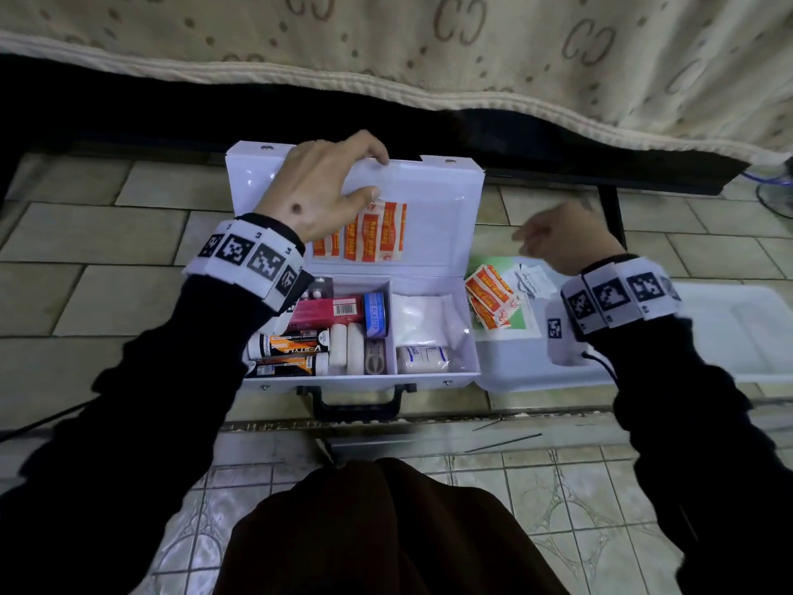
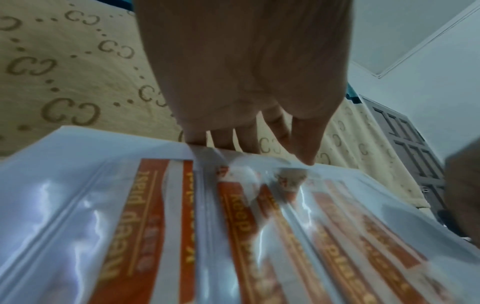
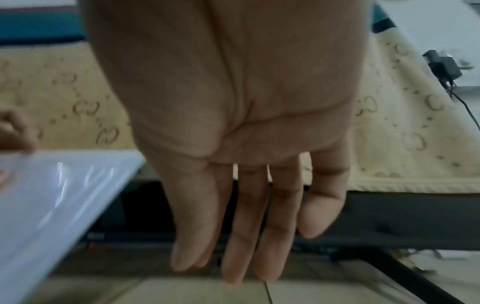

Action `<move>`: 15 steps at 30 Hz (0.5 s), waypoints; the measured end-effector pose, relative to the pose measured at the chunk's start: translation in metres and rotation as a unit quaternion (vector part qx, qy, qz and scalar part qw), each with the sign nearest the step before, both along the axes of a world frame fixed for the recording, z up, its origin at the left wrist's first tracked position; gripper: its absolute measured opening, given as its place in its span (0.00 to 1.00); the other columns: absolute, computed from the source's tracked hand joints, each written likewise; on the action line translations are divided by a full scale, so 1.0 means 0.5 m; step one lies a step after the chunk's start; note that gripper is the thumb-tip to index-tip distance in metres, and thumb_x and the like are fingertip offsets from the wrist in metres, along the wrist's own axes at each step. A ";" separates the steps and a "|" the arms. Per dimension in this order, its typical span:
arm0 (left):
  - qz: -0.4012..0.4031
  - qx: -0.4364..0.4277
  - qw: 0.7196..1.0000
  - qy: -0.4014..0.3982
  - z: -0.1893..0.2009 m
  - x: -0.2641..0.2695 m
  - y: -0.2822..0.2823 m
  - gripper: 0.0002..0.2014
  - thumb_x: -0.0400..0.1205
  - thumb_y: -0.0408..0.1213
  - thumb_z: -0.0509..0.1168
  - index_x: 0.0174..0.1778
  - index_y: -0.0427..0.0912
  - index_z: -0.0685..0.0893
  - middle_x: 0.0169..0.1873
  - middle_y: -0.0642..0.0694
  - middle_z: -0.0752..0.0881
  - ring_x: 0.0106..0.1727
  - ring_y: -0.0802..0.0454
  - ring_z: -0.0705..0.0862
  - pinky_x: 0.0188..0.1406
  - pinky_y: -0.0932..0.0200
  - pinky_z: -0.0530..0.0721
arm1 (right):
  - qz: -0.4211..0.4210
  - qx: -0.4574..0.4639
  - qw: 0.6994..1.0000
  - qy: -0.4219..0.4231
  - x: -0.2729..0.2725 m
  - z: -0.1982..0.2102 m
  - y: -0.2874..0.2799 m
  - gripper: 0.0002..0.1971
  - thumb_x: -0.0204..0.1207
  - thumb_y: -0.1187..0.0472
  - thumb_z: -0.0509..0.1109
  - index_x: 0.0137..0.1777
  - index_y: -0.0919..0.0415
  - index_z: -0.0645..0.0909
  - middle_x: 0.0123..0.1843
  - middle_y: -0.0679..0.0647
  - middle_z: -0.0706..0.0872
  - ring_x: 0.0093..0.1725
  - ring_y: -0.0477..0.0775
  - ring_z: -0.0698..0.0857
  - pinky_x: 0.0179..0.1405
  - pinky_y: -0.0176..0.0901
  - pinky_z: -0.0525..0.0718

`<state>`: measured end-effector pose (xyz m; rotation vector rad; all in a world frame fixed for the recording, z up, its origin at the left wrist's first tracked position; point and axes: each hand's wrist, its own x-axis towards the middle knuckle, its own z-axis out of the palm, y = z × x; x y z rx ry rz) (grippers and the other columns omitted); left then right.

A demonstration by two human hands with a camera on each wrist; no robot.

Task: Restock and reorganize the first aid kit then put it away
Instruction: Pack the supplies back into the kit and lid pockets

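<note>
Left hand (image 1: pixel 319 186) gripped the top edge of the open kit lid (image 1: pixel 433 199), fingers hooked over, thumb inside; plasters (image 1: pixel 369 236) just below the thumb. Left wrist view: plasters (image 2: pixel 241 226) blurred. Right hand (image 3: pixel 233 123) hung relaxed, fingers straight, empty.

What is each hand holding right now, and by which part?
The left hand grips the first aid kit lid by its top edge. The right hand holds nothing.
</note>
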<state>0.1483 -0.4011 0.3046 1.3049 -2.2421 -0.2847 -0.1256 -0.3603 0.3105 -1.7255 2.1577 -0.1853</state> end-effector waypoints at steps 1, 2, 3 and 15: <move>-0.004 -0.010 1.000 -0.010 -0.002 -0.001 -0.001 0.12 0.79 0.39 0.65 0.59 0.46 0.80 0.59 0.45 0.84 0.64 0.44 0.79 0.66 0.49 0.67 | 0.007 0.045 0.999 0.026 -0.009 -0.016 0.003 0.11 0.75 0.68 0.69 0.57 0.64 0.85 0.60 0.59 0.86 0.59 0.57 0.83 0.60 0.40 0.78; -0.007 -0.012 1.000 -0.020 -0.005 -0.001 -0.003 0.10 0.79 0.39 0.65 0.55 0.46 0.82 0.59 0.46 0.84 0.65 0.45 0.78 0.69 0.48 0.64 | 0.009 0.074 0.996 0.040 -0.014 -0.036 0.006 0.12 0.75 0.66 0.70 0.58 0.64 0.85 0.61 0.59 0.86 0.59 0.58 0.83 0.62 0.43 0.78; -0.007 -0.007 1.000 -0.028 -0.006 -0.001 -0.005 0.09 0.79 0.40 0.65 0.54 0.46 0.84 0.61 0.46 0.83 0.68 0.46 0.77 0.73 0.46 0.60 | -0.001 0.087 0.995 0.039 -0.015 -0.057 0.009 0.13 0.74 0.64 0.72 0.59 0.63 0.85 0.62 0.59 0.86 0.58 0.57 0.84 0.62 0.45 0.78; 0.016 0.048 0.998 -0.046 0.008 0.005 -0.001 0.09 0.79 0.40 0.66 0.50 0.46 0.89 0.75 0.50 0.73 0.77 0.56 0.66 0.79 0.55 0.44 | -0.043 0.055 0.998 -0.009 0.017 -0.157 0.025 0.29 0.66 0.61 0.79 0.68 0.59 0.76 0.63 0.59 0.83 0.64 0.59 0.80 0.56 0.44 0.77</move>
